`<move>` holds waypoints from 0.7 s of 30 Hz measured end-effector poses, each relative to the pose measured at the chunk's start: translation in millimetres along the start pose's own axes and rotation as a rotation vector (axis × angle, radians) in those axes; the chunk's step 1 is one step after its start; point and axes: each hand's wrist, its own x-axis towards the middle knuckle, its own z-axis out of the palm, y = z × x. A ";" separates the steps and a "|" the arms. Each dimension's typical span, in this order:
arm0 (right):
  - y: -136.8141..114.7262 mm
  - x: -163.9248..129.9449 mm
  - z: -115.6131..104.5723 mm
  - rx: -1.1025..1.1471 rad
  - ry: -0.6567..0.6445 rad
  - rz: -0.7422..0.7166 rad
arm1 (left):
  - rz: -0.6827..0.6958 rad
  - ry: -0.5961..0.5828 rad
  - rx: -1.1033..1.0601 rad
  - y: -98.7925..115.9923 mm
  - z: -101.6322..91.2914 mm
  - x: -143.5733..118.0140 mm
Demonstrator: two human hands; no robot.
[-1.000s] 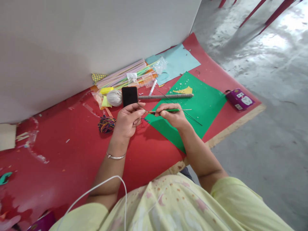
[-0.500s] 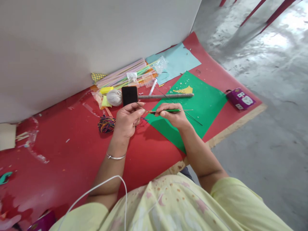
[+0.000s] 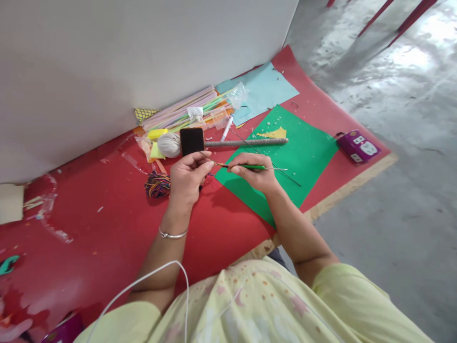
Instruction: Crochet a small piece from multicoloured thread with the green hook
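Hands meet over the near corner of a green paper sheet [image 3: 282, 157] lying on a red mat [image 3: 107, 228] on the floor. Your right hand [image 3: 255, 174] is closed in a pinch on a thin green-wrapped wire [image 3: 250, 166]. Your left hand [image 3: 187, 178] is curled, thumb and forefinger pinched on the wire's bare left tip. The wire lies nearly level, its long axis running left to right, the free end pointing right over the green sheet. To wrap well, I judge you should keep the wire taut between both pinches and turn it steadily so the covering lies snug. A ball of multicoloured thread [image 3: 157, 184] sits just left of your left hand. A grey stick [image 3: 246, 142], a black block [image 3: 192, 141] and a bundle of straws [image 3: 185, 112] lie beyond, by the white wall.
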 end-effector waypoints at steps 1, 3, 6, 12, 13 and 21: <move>0.0 -0.5 1.3 -0.024 0.013 -0.014 | 0.018 0.013 0.021 -1.4 -0.3 0.3; 0.4 -2.0 4.4 -0.071 0.038 -0.042 | 0.057 0.041 0.069 -3.6 -0.3 0.6; 1.1 -5.1 9.4 -0.142 0.066 -0.085 | 0.119 0.072 0.136 -5.8 1.0 0.7; 5.2 -12.7 18.8 -0.350 0.053 -0.256 | 0.164 0.116 0.131 -7.3 6.0 0.4; 6.5 -13.6 19.8 -0.402 0.050 -0.292 | 0.157 0.126 0.116 -6.8 7.0 0.3; 14.1 -17.5 20.6 -0.557 0.033 -0.405 | 0.093 0.141 -0.010 -2.2 12.1 -0.1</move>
